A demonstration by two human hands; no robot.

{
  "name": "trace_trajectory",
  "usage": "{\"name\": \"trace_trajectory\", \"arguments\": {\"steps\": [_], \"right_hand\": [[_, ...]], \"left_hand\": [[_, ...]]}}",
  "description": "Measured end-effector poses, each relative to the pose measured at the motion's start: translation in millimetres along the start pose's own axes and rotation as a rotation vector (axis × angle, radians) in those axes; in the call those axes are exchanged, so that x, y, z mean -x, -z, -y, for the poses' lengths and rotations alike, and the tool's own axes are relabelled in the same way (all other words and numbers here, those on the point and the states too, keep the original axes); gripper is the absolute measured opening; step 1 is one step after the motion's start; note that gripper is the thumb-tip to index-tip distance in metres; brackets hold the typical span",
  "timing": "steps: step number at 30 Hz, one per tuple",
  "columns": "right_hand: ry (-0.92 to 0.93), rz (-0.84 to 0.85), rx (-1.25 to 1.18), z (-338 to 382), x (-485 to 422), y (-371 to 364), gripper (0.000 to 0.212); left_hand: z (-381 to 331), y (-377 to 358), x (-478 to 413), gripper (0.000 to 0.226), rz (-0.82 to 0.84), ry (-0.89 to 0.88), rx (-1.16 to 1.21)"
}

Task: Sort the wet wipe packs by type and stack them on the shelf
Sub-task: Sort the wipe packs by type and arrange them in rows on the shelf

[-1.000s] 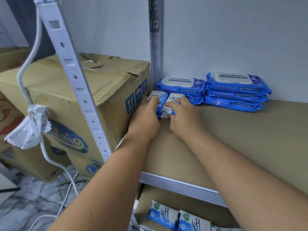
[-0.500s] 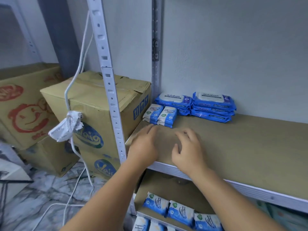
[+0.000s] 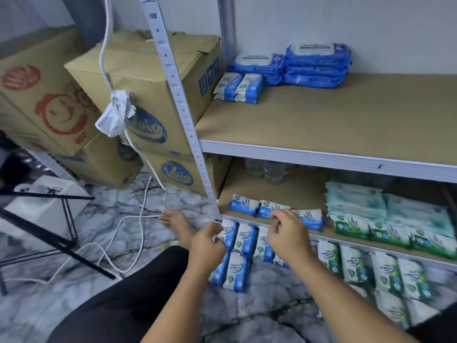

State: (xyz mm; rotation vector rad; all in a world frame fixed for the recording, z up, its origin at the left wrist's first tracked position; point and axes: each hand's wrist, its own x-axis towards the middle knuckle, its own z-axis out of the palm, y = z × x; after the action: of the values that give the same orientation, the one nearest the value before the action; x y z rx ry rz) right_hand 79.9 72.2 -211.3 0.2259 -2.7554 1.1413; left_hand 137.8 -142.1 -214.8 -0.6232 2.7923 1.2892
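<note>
On the upper shelf [image 3: 321, 125], two short piles of small blue-and-white packs [image 3: 237, 88] stand in front of two stacks of large blue packs [image 3: 317, 64]. The lower shelf [image 3: 296, 194] carries small blue packs [image 3: 244, 206], green packs [image 3: 371, 232] and pale teal large packs [image 3: 356, 201]. More small blue packs [image 3: 238, 266] and green packs [image 3: 385, 271] lie on the floor. My left hand [image 3: 207, 241] and my right hand [image 3: 286, 235] hover low over the blue floor packs, fingers loosely curled, holding nothing.
Cardboard boxes [image 3: 138, 78] are stacked left of the shelf's white upright [image 3: 183, 115]. A white cable [image 3: 138, 219] with a paper tag trails over the marble floor. My bare foot [image 3: 176, 222] and dark-clothed leg are below. A black metal stand [image 3: 49, 233] is at left.
Both hands let go of the small blue packs on the upper shelf, drew back across the board, then dropped to the packs on the floor. The view tilted down.
</note>
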Motion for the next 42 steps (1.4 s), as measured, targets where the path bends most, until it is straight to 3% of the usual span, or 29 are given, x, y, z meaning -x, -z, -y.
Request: {"name": "trace_trajectory", "arguments": {"steps": [4,8,12,15,17,21,25,31,36,42], "right_hand": [[-0.322,0.417,0.017,-37,37,-47,0.03],[-0.588,0.548,-0.088,-66,56,-95,0.026],[-0.889,0.624,-0.188,-122,76,-155,0.018],[-1.019,0.661,-0.227,-186,97,-218,0.055],[-1.074,0.667,-0.216,-164,90,-218,0.061],[-1.094,0.626,-0.238,-98,67,-211,0.026],[-1.091,0.554,-0.171,-93,66,-227,0.037],[-1.077,0.559,-0.166,-95,66,-232,0.033],[-1.032,0.608,-0.177,-94,70,-207,0.025],[-0.953,0.603,-0.123,-83,80,-163,0.026]], "left_hand": [[56,-19,0,0.046,0.287,0.291,-0.116],[92,-42,-15,0.041,0.459,0.464,-0.213],[111,-63,-28,0.041,0.403,0.471,-0.267],[125,-78,-43,0.02,0.359,0.467,-0.266],[134,-85,-51,0.005,0.314,0.486,-0.229],[144,-99,-66,0.008,0.238,0.521,-0.088],[149,-109,-67,0.012,0.207,0.584,-0.018],[152,-114,-71,0.022,0.267,0.672,0.071],[166,-121,-65,0.016,0.261,0.772,0.173],[151,-108,-46,0.023,0.314,0.748,0.245]]}}
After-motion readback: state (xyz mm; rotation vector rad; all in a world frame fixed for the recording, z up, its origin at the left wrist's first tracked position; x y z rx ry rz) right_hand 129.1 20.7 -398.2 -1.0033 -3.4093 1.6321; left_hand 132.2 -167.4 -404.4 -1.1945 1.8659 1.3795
